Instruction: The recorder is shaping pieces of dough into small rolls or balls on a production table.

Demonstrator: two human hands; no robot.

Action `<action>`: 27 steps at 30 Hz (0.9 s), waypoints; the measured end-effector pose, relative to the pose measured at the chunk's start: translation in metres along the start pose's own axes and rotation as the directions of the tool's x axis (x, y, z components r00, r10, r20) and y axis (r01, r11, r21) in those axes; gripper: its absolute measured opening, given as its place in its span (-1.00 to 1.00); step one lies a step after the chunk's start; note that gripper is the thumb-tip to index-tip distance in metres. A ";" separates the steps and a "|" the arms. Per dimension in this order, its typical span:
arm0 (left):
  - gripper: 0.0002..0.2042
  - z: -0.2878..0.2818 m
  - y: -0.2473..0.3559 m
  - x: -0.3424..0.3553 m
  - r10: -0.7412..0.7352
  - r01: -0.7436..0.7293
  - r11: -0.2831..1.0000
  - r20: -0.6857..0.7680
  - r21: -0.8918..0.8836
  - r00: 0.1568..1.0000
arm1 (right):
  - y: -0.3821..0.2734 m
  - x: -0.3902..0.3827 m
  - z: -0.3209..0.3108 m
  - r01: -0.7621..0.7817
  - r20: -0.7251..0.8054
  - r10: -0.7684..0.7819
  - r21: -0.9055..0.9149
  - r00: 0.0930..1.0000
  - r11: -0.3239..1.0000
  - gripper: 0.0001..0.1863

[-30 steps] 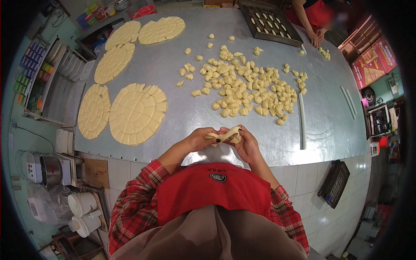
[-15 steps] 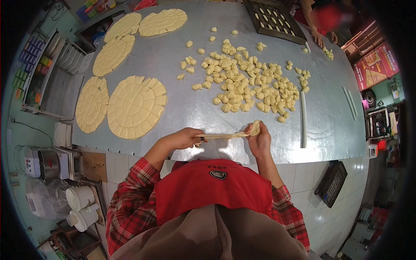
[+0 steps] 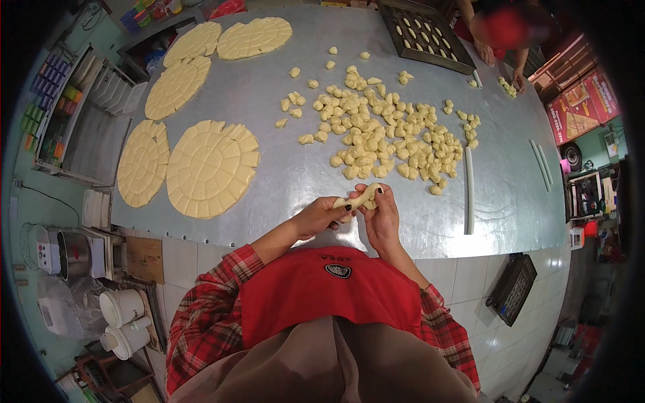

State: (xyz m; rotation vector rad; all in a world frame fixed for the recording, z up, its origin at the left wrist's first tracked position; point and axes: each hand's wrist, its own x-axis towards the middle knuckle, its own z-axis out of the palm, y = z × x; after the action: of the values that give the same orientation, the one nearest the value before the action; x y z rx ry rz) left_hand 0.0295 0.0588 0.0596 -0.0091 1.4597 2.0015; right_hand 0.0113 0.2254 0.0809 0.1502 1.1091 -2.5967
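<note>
A short twisted strip of pale yellow dough [image 3: 358,201] stretches between my hands, just above the near edge of the metal table [image 3: 289,161]. My left hand [image 3: 318,218] pinches its left end. On the other end, my right hand [image 3: 382,223] has its fingers closed, with part of the dough looped over them. Beyond my hands lies a wide heap of small knotted dough pieces [image 3: 366,127]. At the left, a large dough round [image 3: 212,168] cut into segments lies beside a narrower cut dough round [image 3: 142,164].
A pale rod [image 3: 469,191] lies right of the heap, and two thinner rods [image 3: 541,164] farther right. At the far right stands a dark tray [image 3: 430,40] with rows of dough. Past it, a co-worker's hand [image 3: 518,80] touches small dough pieces. A black crate [image 3: 512,289] is on the floor.
My hands have come closer together and a little upward. The dough, stretched long and thin before, is now shorter, thicker and twisted. The co-worker's hands have shifted slightly.
</note>
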 end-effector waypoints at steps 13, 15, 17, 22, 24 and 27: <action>-0.84 -0.029 0.002 -0.002 -0.005 0.012 0.935 -0.019 0.353 1.000 | -0.006 0.006 -0.023 -0.117 0.125 0.100 0.141 0.987 0.983 -0.84; -0.79 -0.024 0.011 -0.002 -0.085 0.096 0.906 -0.046 0.412 0.995 | -0.002 0.003 -0.017 -0.053 0.074 0.057 -0.055 0.996 0.997 -0.81; -0.73 -0.014 0.019 -0.001 -0.099 0.096 0.956 -0.003 0.277 0.995 | 0.003 0.002 -0.006 -0.003 0.107 0.021 -0.167 0.994 0.986 -0.81; -0.72 -0.013 0.019 0.002 -0.077 0.075 0.997 0.032 0.034 0.997 | -0.006 0.010 -0.023 0.196 0.158 -0.133 -0.508 0.978 0.839 -0.76; -0.72 -0.015 0.025 -0.003 0.050 -0.039 0.975 -0.045 0.219 0.998 | -0.025 0.008 -0.028 0.100 0.087 -0.068 -0.453 0.994 0.886 -0.57; -0.71 -0.016 0.033 -0.005 -0.032 0.033 0.950 -0.007 0.312 0.999 | -0.032 0.007 -0.030 0.173 0.263 -0.021 -0.568 0.964 0.805 -0.28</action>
State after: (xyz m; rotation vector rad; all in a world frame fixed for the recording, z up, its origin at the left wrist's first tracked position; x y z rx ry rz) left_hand 0.0113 0.0373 0.0829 0.0994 1.7512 1.7245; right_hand -0.0063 0.2660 0.0807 -0.3713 1.7893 -2.1365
